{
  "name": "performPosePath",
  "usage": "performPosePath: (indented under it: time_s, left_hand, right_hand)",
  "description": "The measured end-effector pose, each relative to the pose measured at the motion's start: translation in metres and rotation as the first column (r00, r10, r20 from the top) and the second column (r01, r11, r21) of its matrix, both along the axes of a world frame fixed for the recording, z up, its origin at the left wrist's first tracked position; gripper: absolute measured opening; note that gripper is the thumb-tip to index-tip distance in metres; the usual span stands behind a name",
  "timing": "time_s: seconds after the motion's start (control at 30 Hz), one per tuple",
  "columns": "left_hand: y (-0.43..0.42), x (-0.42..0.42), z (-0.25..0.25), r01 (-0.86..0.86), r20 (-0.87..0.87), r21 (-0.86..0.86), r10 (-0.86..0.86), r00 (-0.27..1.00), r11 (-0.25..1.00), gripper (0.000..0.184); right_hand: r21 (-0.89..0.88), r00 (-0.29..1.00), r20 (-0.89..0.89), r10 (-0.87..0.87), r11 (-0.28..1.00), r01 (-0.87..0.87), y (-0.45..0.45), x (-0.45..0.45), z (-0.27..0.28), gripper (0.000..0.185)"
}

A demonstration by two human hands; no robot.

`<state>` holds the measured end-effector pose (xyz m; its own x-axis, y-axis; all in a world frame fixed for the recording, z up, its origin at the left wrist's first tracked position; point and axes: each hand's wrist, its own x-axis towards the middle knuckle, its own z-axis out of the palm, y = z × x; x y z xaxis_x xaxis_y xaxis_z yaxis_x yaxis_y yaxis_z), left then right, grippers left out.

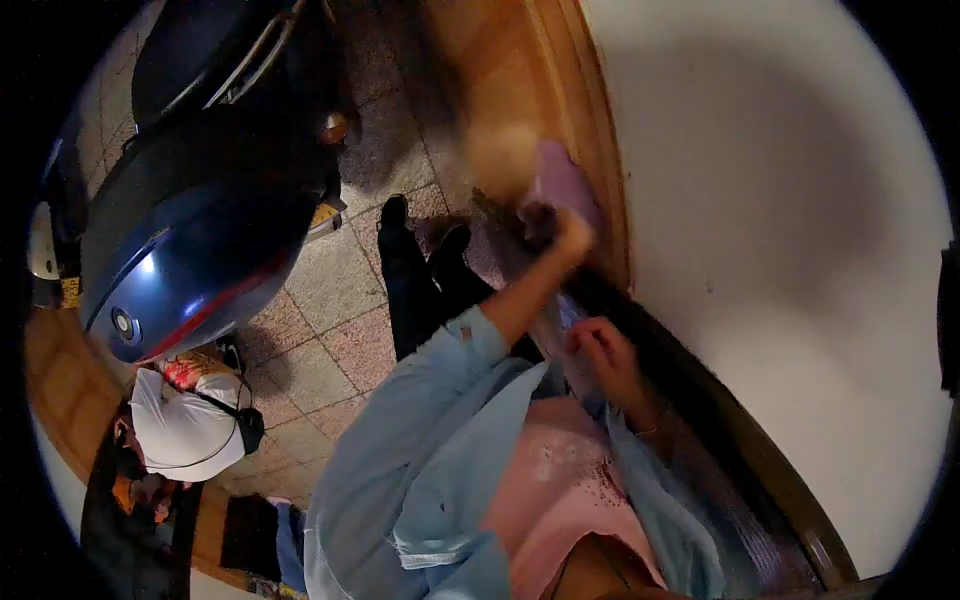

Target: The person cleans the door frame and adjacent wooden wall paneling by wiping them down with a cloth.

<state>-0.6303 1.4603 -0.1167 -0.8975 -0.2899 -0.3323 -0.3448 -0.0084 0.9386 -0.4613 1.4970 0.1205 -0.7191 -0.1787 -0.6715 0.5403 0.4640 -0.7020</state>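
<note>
My left hand (574, 238) reaches ahead past the dark wooden edge, blurred by motion. Its fingers are closed on a purple cloth (562, 186), which hangs close to the brown wooden panel (590, 120). A pale, smeared shape (500, 158) shows beside the cloth; I cannot make out what it is. Nearer to my body, my right hand (606, 358) is over the dark wooden ledge (690, 375), with its fingers loosely bent and nothing visible in them. I cannot tell whether it touches the ledge.
A scooter with a glossy blue body (205, 285) stands to the left on the tiled floor (320, 270). Behind it is a person in a white top (185, 425) with a black bag (250, 430). A white wall (760, 180) rises on the right.
</note>
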Motion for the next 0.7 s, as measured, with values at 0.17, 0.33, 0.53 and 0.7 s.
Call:
performPosePath:
  time_s: [0.17,0.33,0.53,0.7]
  left_hand:
    - [0.008,-0.038,-0.01,0.074,-0.056,-0.06,-0.078,0.995,0.995,0.018]
    - [0.042,0.05,0.007,0.224,-0.073,-0.062,-0.228,0.971,0.973,0.019]
    - [-0.007,0.043,-0.006,0.32,0.165,-0.137,-0.297,0.941,0.938,0.02]
    - [-0.005,0.068,-0.018,0.394,-0.051,0.508,-0.43,0.902,0.766,0.035]
  right_hand:
    - [0.007,0.999,-0.027,0.037,0.999,-0.037,0.012,0.001,-0.008,0.015]
    - [0.079,0.999,-0.033,-0.021,0.997,0.024,0.001,0.0,-0.011,0.016]
    - [-0.086,0.973,-0.155,-0.172,0.983,0.161,0.007,-0.001,-0.043,0.035]
    - [-0.209,0.921,-0.145,-0.363,0.921,0.33,-0.01,-0.015,-0.051,0.048]
